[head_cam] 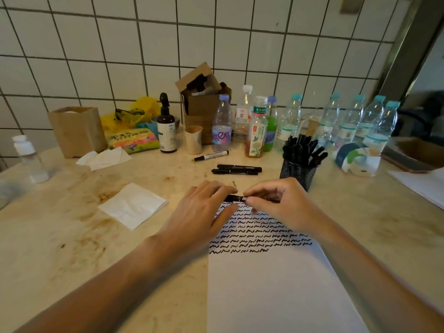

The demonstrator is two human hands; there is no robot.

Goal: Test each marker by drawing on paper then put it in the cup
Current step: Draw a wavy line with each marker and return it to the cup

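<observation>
over the top edge of the paper (276, 284) we hold one black marker (236, 198) level between both hands, which suits pulling off or pressing on its cap; we cannot tell which. our left hand (204, 212) pinches one end between thumb and curled fingers, our right hand (276, 200) pinches the barrel, and only a short middle stretch shows between the fingertips. the mesh cup (298, 173), full of markers, stands just beyond the right hand, near for dropping; three markers (236, 169) lie further back, likely untested.
</observation>
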